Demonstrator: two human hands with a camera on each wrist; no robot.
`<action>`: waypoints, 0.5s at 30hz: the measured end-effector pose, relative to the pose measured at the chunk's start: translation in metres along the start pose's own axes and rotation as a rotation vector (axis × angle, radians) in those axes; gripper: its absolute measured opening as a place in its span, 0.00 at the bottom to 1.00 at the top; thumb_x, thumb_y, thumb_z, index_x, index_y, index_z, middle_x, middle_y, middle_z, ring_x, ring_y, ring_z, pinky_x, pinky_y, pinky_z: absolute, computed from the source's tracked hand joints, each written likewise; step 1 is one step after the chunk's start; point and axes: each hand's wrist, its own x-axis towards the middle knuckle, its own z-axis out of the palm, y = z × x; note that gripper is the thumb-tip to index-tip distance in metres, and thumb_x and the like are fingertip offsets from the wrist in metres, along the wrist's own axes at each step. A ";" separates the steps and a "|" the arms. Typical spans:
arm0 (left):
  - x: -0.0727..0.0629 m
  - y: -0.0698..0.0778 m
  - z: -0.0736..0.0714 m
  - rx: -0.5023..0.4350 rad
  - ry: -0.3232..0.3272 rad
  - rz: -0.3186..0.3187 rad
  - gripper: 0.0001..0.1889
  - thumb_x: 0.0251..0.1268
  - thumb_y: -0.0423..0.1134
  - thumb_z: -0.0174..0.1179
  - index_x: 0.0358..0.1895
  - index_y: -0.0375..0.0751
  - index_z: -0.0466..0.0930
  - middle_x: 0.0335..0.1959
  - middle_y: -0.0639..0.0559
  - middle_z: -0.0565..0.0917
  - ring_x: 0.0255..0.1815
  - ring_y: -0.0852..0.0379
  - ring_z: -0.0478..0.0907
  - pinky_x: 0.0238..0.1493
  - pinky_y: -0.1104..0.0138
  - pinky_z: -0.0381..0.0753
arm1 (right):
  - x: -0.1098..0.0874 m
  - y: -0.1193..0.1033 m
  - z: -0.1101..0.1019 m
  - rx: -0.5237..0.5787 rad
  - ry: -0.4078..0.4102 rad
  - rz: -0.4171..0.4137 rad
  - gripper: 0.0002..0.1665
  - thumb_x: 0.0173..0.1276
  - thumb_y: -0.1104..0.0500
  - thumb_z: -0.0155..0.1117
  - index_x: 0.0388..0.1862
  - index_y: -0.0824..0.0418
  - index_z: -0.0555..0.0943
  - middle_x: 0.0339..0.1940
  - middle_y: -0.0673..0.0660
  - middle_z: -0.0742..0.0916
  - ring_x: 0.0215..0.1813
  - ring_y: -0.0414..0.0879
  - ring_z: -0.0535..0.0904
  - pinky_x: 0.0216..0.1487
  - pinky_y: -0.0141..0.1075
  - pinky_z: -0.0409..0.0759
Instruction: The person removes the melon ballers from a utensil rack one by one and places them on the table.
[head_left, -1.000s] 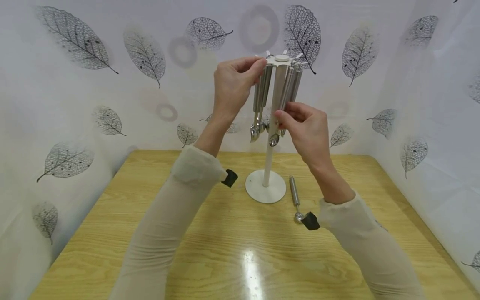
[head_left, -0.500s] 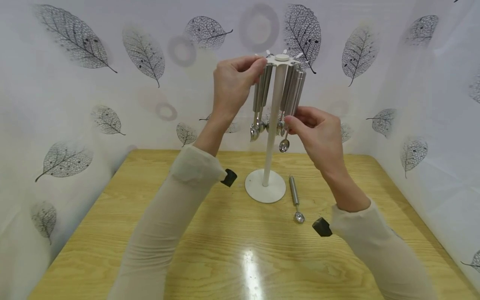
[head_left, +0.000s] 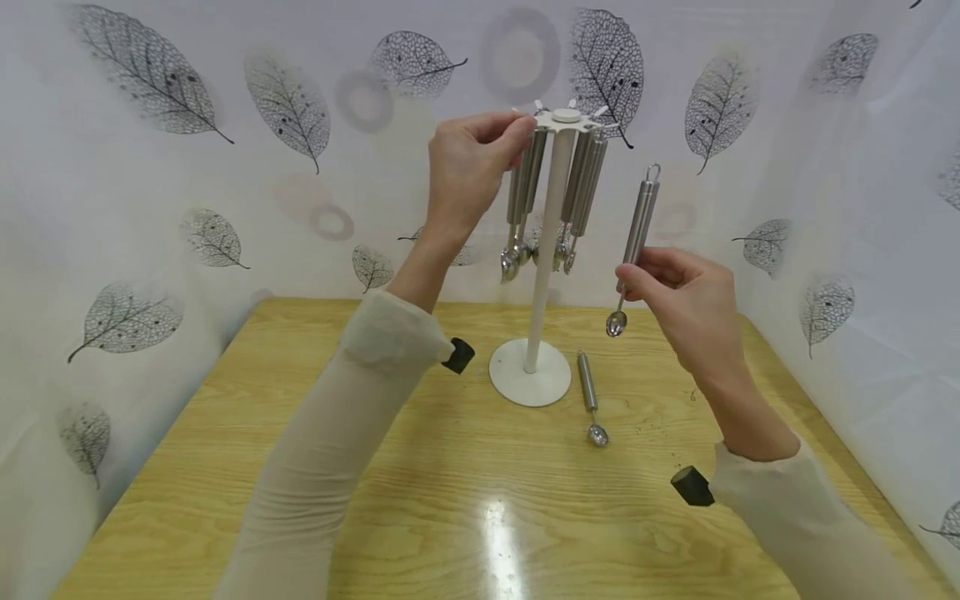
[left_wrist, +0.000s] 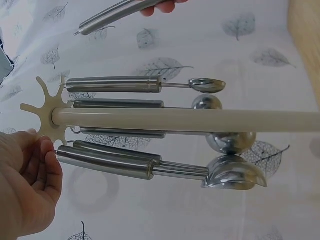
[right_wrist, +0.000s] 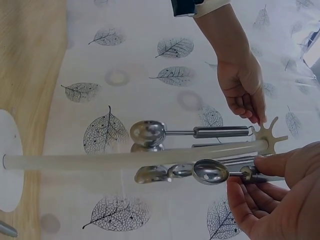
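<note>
In the head view my left hand (head_left: 476, 171) pinches the edge of the star-shaped top of a white utensil stand (head_left: 543, 283). Steel scoops (head_left: 585, 183) hang from its prongs by their handle loops, their bowls pointing down. Off to the right, apart from the stand, my right hand (head_left: 686, 312) holds a small scoop (head_left: 639, 221) by the lower end of its handle, loop up and oval bowl (right_wrist: 211, 171) down. Another small scoop (head_left: 587, 383) lies on the table beside the stand's round base, its handle toward the back.
The stand is on a wood-grain table (head_left: 420, 500) walled by white cloth (head_left: 337, 242) with a leaf print. A black wrist-worn piece (head_left: 692, 486) projects from the right sleeve, another (head_left: 458, 356) from the left.
My right hand has drawn the small scoop away from the hanging ones, moving right and toward me. My left hand stays at the stand's top.
</note>
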 end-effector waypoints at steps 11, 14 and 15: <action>0.000 0.000 0.000 0.004 0.011 -0.001 0.09 0.68 0.35 0.71 0.45 0.33 0.91 0.33 0.42 0.89 0.28 0.57 0.82 0.43 0.70 0.87 | -0.018 0.024 -0.033 -0.050 -0.006 0.089 0.23 0.72 0.59 0.72 0.57 0.73 0.83 0.36 0.47 0.91 0.33 0.39 0.87 0.47 0.22 0.83; 0.000 0.001 0.001 0.003 0.011 -0.001 0.09 0.68 0.35 0.71 0.45 0.33 0.91 0.33 0.43 0.90 0.28 0.56 0.83 0.43 0.70 0.87 | -0.023 0.031 -0.041 -0.055 -0.015 0.111 0.22 0.72 0.58 0.72 0.57 0.73 0.83 0.37 0.48 0.91 0.33 0.39 0.88 0.46 0.21 0.82; -0.001 0.001 0.001 0.003 0.010 -0.002 0.09 0.68 0.35 0.71 0.45 0.33 0.91 0.34 0.42 0.90 0.29 0.55 0.83 0.43 0.70 0.87 | -0.024 0.033 -0.043 -0.051 -0.015 0.119 0.21 0.72 0.59 0.72 0.56 0.72 0.83 0.37 0.48 0.92 0.33 0.39 0.88 0.46 0.22 0.83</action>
